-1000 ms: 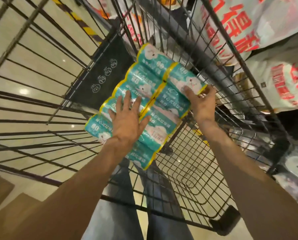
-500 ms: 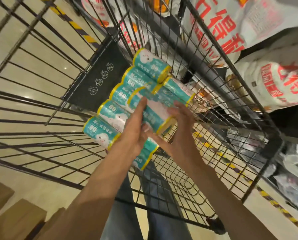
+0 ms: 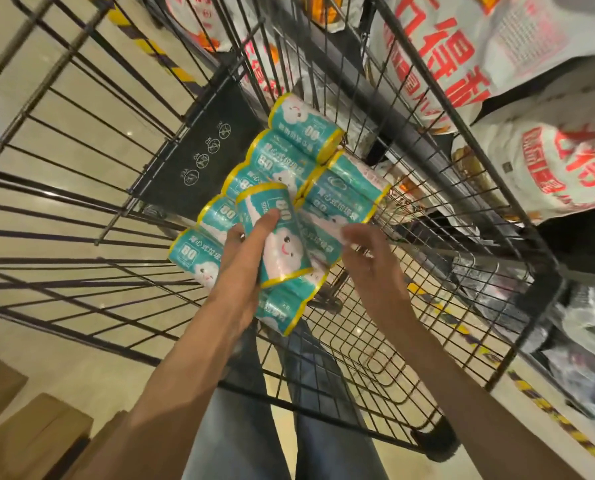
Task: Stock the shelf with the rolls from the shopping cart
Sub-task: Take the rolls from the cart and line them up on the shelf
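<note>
One roll sits raised above the rest, gripped by the left hand, whose thumb lies along its near flank and whose fingers curl round the far side out of sight. Its long axis runs from about 11 o'clock at the far, yellow-rimmed end to about 5 o'clock at the near end, so it points nearly along the left forearm and slightly across it. The remaining rolls, teal with yellow rims, lie packed in two rows on the wire floor of the shopping cart; each row climbs toward 1 o'clock, while each roll in it lies crosswise, its axis running roughly from 10 to 4 o'clock.

The right hand hangs just at 3 o'clock of the held roll, fingers loosely spread and holding nothing; whether its fingertips brush the right-hand row beneath cannot be told through the blur. It is the nearer hand to that row, which lies just beyond it toward 12 o'clock, so it looks best placed to take the next roll, closing across the short width rather than along the axis.

The shelf is not clearly seen; printed sacks lie outside the cart at 1 to 3 o'clock, so the carry probably goes up and over the cart's right wall.
</note>
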